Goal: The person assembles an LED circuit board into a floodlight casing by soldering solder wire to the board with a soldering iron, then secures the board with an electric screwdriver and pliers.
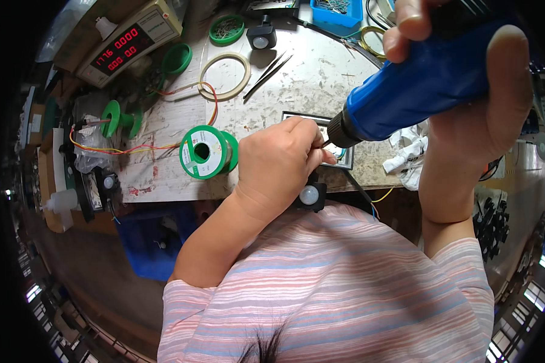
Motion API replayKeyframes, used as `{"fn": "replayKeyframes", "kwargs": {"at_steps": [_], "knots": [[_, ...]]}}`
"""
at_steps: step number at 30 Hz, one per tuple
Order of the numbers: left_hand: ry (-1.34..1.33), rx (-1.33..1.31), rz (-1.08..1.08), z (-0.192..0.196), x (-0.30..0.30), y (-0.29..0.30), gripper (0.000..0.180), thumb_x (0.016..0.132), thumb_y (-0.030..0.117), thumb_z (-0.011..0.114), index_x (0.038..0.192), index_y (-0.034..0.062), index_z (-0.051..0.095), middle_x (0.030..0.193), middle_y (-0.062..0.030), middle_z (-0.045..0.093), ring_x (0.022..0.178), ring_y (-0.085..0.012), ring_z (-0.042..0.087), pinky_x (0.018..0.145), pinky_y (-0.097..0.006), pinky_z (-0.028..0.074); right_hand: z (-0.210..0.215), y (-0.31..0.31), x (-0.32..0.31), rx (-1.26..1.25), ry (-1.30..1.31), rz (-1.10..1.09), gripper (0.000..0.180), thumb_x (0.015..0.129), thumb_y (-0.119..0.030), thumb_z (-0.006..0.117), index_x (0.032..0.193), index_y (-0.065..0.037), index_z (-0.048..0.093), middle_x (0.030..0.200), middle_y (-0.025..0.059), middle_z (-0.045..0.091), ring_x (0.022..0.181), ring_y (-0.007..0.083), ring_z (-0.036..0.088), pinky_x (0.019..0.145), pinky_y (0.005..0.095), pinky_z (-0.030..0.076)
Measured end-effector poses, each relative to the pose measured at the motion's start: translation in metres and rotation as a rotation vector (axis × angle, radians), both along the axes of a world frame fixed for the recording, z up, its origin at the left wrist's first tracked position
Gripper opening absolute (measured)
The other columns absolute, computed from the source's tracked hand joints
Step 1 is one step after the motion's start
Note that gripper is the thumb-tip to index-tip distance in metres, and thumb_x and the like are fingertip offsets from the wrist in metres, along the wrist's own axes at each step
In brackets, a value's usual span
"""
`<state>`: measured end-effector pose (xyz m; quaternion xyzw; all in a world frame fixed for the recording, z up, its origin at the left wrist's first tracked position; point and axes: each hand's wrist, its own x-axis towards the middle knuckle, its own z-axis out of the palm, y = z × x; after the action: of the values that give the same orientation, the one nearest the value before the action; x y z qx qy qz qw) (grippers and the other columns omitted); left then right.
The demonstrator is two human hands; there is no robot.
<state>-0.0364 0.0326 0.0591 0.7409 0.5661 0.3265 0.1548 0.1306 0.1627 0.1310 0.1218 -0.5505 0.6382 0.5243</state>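
A blue power drill (pixel 418 85) with a black chuck (pixel 343 127) is gripped in my right hand (pixel 466 130), its bit slanting down to the left. My left hand (pixel 278 154) lies over a flat black-framed housing (pixel 349 158) at the table's front edge. Its thumb and fingers are closed by the bit's tip; whatever they pinch is hidden. Wires show inside the housing, and much of it is under my hand. A black sensor head with a white dome (pixel 309 195) sits just below, in front of my body.
A green solder spool (pixel 203 152) stands left of my left hand. Behind lie tweezers (pixel 267 77), a tape ring (pixel 225 76), another sensor head (pixel 261 35) and a green dish of screws (pixel 226 29). A display unit (pixel 124 45) stands far left; white cloth (pixel 409 151) lies right.
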Motion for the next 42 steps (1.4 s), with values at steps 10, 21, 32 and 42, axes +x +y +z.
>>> {"fn": "replayKeyframes", "kwargs": {"at_steps": [10, 21, 32, 42], "knots": [[-0.101, -0.032, 0.022, -0.003, 0.002, -0.002, 0.032, 0.067, 0.013, 0.087, 0.072, 0.0054, 0.057, 0.068, -0.0066, 0.063, 0.057, -0.0235, 0.062, 0.051, -0.034, 0.046, 0.008, -0.014, 0.003, -0.152, 0.046, -0.066, 0.063, 0.100, -0.043, 0.061, 0.148, -0.011, 0.037, 0.117, 0.0230, 0.062, 0.094, 0.0363, 0.070, 0.074, 0.0458, 0.063], [-0.400, -0.129, 0.051, -0.009, 0.008, -0.005, 0.018, 0.076, 0.007, 0.082, 0.081, 0.0032, 0.065, 0.070, -0.0082, 0.065, 0.060, -0.0194, 0.063, 0.054, -0.032, 0.046, 0.009, 0.000, 0.001, 0.259, -0.029, -0.195, 0.071, 0.094, -0.040, 0.071, 0.146, -0.008, 0.035, 0.114, 0.0244, 0.063, 0.090, 0.0333, 0.071, 0.075, 0.0422, 0.063], [-0.018, 0.085, -0.054, -0.016, -0.024, 0.005, 0.040, 0.077, 0.021, 0.081, 0.112, 0.0089, 0.070, 0.115, -0.0074, 0.069, 0.108, -0.0291, 0.062, 0.093, -0.040, 0.048, 0.001, -0.032, 0.008, 0.009, -0.259, -0.539, 0.070, 0.093, -0.033, 0.073, 0.145, -0.005, 0.035, 0.112, 0.0247, 0.065, 0.089, 0.0290, 0.072, 0.074, 0.0369, 0.062], [0.001, -0.068, -0.367, -0.029, -0.040, -0.006, 0.052, 0.066, -0.001, 0.066, 0.116, 0.0125, 0.068, 0.146, -0.0111, 0.051, 0.143, -0.0397, 0.038, 0.117, -0.055, 0.031, -0.017, -0.033, 0.016, -0.034, -0.371, -0.628, 0.067, 0.094, -0.029, 0.073, 0.143, -0.003, 0.036, 0.109, 0.0218, 0.066, 0.087, 0.0269, 0.071, 0.073, 0.0381, 0.061]]}}
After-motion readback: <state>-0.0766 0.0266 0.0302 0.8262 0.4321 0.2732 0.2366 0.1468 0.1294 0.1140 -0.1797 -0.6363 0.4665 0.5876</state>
